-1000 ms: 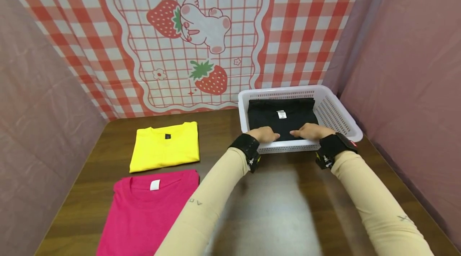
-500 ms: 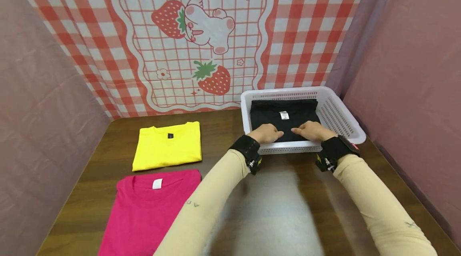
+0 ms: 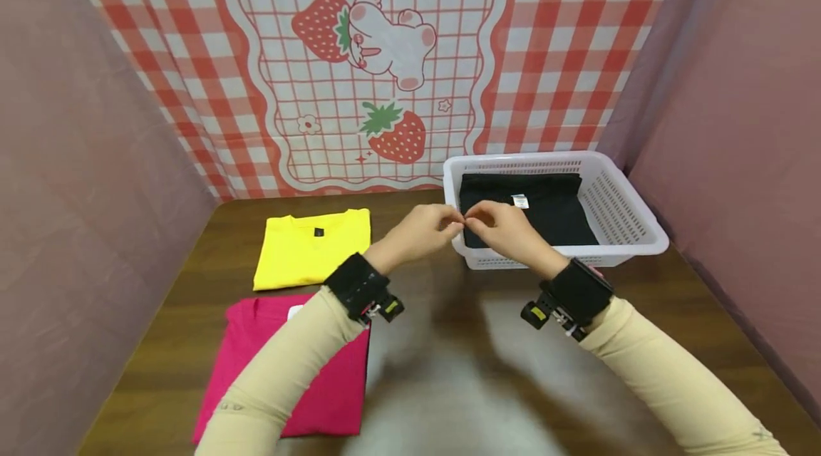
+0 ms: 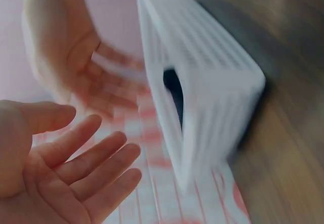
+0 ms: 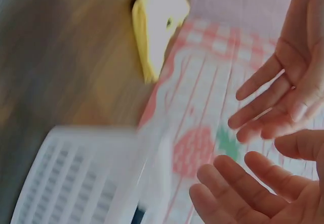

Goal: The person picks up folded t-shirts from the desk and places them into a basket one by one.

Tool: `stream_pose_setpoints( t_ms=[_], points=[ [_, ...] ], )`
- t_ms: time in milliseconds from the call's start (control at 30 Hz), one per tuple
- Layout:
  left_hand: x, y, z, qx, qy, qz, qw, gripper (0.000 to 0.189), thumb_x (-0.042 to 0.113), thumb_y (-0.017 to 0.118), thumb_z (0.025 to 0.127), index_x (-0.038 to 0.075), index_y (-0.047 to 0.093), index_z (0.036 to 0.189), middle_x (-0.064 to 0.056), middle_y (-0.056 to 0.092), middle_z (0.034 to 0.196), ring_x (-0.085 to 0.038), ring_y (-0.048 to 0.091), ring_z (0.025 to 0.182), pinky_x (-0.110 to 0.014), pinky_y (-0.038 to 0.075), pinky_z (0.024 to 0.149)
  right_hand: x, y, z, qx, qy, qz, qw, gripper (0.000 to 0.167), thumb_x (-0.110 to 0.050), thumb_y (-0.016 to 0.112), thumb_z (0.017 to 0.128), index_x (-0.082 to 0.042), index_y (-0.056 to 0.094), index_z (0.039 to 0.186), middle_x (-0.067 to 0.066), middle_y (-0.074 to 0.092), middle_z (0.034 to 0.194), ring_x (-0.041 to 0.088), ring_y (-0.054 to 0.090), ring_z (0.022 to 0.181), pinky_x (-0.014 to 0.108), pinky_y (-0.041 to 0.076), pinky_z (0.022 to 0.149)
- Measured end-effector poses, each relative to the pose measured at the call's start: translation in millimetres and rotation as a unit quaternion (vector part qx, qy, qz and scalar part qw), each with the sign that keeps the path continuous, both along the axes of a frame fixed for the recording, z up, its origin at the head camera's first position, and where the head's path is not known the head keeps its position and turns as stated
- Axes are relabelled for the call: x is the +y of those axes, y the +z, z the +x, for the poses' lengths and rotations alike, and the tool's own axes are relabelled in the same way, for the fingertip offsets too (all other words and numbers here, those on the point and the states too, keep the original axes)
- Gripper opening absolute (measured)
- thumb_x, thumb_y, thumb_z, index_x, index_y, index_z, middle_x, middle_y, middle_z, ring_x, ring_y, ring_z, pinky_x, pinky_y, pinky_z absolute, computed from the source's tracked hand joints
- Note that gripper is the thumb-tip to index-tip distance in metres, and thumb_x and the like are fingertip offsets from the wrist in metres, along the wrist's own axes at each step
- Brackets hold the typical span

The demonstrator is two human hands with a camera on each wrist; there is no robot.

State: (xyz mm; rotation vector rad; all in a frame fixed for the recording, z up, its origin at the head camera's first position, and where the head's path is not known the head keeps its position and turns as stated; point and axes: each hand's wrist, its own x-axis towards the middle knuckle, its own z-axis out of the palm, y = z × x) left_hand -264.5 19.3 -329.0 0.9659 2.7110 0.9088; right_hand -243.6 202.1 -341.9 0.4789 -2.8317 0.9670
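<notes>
My left hand and right hand are raised near the front left corner of a white plastic basket, fingertips close together in the head view. Both wrist views show relaxed, slightly bent fingers with nothing between them. Inside the basket lies a folded black T-shirt with a white neck label, partly covered by my right hand. A folded yellow T-shirt lies left of my hands. Nearer to me is a folded pink T-shirt, partly hidden under my left forearm.
The basket stands at the back right of the brown wooden table. Behind it hangs a red-and-white checked strawberry cloth. Pinkish curtains close off both sides.
Both hands have let go of the black T-shirt, come up out of the basket and moved left and toward me. The black T-shirt stays in the basket.
</notes>
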Motion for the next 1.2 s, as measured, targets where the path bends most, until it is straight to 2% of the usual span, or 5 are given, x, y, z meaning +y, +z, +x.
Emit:
stream_pose_setpoints(
  t_ms=[200, 533, 667, 867, 1200],
  points=[
    [-86.6, -5.7, 0.0, -0.027, 0.072, -0.015, 0.9969, 0.03, 0.021, 0.055, 0.097, 0.001, 0.064, 0.118, -0.015, 0.07, 0.114, -0.028, 0.064, 0.109, -0.042, 0.051, 0.097, -50, -10.3, 7.9, -0.025, 0.054, 0.003, 0.9982, 0.02, -0.018, 0.061, 0.091, -0.003, 0.069, 0.101, 0.013, 0.074, 0.096, 0.025, 0.068, 0.089, 0.039, 0.053, 0.083],
    [-208.6, -55.8, 5.1, -0.08, 0.162, -0.088, 0.9796, 0.033, 0.016, 0.055, 0.096, -0.009, 0.061, 0.116, -0.028, 0.065, 0.115, -0.041, 0.062, 0.108, -0.049, 0.051, 0.093, -147, -48.5, 7.7, -0.177, 0.103, 0.036, 0.9782, 0.029, -0.022, 0.063, 0.092, -0.001, 0.063, 0.113, 0.014, 0.07, 0.105, 0.024, 0.064, 0.095, 0.033, 0.052, 0.084],
    [-245.0, -70.3, 9.1, -0.087, 0.19, -0.127, 0.9696, 0.035, 0.017, 0.06, 0.091, -0.011, 0.061, 0.112, -0.032, 0.065, 0.11, -0.043, 0.062, 0.104, -0.049, 0.051, 0.091, -172, -62.3, 10.3, -0.189, 0.102, 0.076, 0.9737, 0.031, -0.024, 0.063, 0.092, -0.002, 0.063, 0.113, 0.013, 0.069, 0.108, 0.023, 0.063, 0.095, 0.034, 0.052, 0.085],
    [-284.3, -87.9, 17.7, -0.114, 0.222, -0.166, 0.9539, 0.04, 0.017, 0.068, 0.084, -0.013, 0.059, 0.109, -0.032, 0.064, 0.108, -0.042, 0.063, 0.098, -0.047, 0.052, 0.086, -195, -82.8, 14.8, -0.171, 0.085, 0.145, 0.9709, 0.023, -0.027, 0.067, 0.089, -0.005, 0.061, 0.094, 0.006, 0.06, 0.082, 0.018, 0.053, 0.075, 0.028, 0.042, 0.065],
    [-303.4, -100.1, 17.4, -0.12, 0.218, -0.189, 0.9498, 0.043, 0.021, 0.074, 0.078, -0.012, 0.062, 0.104, -0.029, 0.065, 0.106, -0.038, 0.061, 0.093, -0.044, 0.05, 0.087, -206, -105.3, 17.1, -0.13, 0.084, 0.174, 0.9726, 0.042, -0.026, 0.072, 0.085, -0.002, 0.057, 0.116, 0.013, 0.063, 0.114, 0.026, 0.056, 0.108, 0.037, 0.051, 0.09]
  ],
)
